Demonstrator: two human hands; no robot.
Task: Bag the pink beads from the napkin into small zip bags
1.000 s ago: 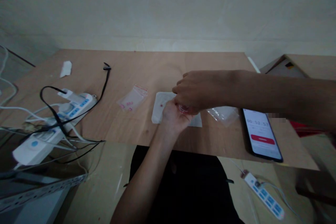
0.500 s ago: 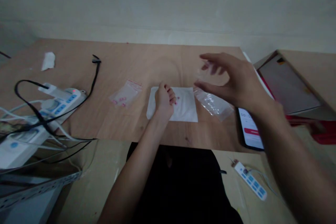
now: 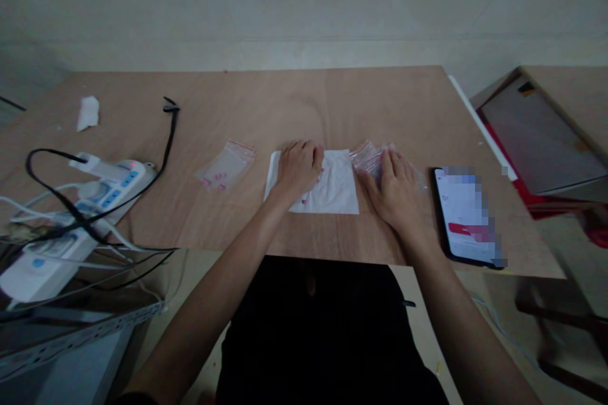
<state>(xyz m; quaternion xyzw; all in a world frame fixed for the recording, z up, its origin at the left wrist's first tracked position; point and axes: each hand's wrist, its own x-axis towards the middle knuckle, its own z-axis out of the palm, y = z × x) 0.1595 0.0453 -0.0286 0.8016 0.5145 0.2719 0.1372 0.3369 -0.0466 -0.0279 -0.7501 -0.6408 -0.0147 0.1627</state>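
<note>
My left hand [image 3: 298, 169] rests palm down on a white sheet [image 3: 339, 193], which looks like tissue or thin paper. Its fingers are curled under, so anything inside is hidden. Small pinkish-red pieces [image 3: 304, 201] lie on the sheet beside the hand, too small to name. To the right, my right hand [image 3: 396, 188] lies on clear zip bags [image 3: 363, 153], fingers stretched forward and thumb apart. On the left, a separate clear zip bag [image 3: 232, 161] lies flat with several pinkish-red pieces [image 3: 219, 181] inside.
A phone [image 3: 468, 218] lies right of my right hand. At the left stands a white power strip [image 3: 114, 186] with tangled cables; a black cable [image 3: 171, 133] reaches onto the wooden table [image 3: 266, 101]. A white scrap [image 3: 88, 112] lies at the back left. Beyond the right edge is an open box [image 3: 546, 139].
My right hand has come down from the air onto the clear bags. My left hand has turned from a sideways fist to palm down on the sheet. A red piece now shows nearer the sheet's front edge.
</note>
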